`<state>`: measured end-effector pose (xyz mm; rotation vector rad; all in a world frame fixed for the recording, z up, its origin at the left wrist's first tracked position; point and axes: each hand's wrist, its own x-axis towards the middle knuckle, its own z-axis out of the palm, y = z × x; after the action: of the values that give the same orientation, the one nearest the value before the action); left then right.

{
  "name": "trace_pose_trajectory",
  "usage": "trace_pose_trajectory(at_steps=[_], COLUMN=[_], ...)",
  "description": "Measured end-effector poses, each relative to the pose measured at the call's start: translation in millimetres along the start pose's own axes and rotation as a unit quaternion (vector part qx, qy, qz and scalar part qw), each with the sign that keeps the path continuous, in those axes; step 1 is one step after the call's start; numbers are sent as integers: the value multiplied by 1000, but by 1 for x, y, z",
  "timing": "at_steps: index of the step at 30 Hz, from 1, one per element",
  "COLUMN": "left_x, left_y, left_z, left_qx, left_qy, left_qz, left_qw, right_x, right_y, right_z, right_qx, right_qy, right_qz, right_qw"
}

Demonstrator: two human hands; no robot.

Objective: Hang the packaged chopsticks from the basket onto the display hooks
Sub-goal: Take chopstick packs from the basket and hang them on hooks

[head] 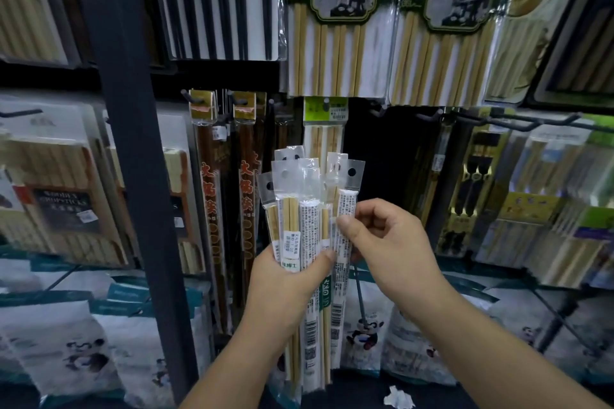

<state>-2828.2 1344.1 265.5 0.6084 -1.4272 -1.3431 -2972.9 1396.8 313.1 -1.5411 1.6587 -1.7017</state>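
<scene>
My left hand [285, 279] grips a fanned bundle of several slim clear packs of pale bamboo chopsticks [299, 226], held upright in front of the display, their punched hang tabs at the top. My right hand [388, 242] pinches the rightmost pack [345, 232] between thumb and fingers, a little apart from the others. A matching pack [324, 129] hangs on a hook just above and behind the bundle. To its right an empty hook [378, 111] juts from a dark gap in the wall. The basket is out of view.
Dark brown chopstick packs [212, 196] hang to the left beside a black upright post [133, 143]. Large bamboo sets [335, 43] hang overhead. Long bare hooks [531, 119] project at the right over more packs. Panda-printed bags [365, 335] line the bottom row.
</scene>
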Motion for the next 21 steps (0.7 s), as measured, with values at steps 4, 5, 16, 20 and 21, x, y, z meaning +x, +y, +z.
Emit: trace_pose_trajectory(at_steps=[4,5,16,20,21], left_x=[6,7,7,8,9], left_y=[5,5,2,1,1], left_z=[3,4,3,-1,-4], left_qx=[-12,-15,-42,-24,-22], left_qy=[3,1,0,18,22], left_qz=[25,26,8,8,6], left_qw=[1000,1000,999,1000,999], right_x=[6,8,7,9,11], right_y=[-6,-6,0,-11,-17], right_z=[-2,-3,-1,-9,-13], right_qx=[13,11,-9,27,40], right_qy=[1,2,11,49,59], right_qz=[-19,-18,-3,-4,-7], right_qw=[1000,1000,1000,998,997])
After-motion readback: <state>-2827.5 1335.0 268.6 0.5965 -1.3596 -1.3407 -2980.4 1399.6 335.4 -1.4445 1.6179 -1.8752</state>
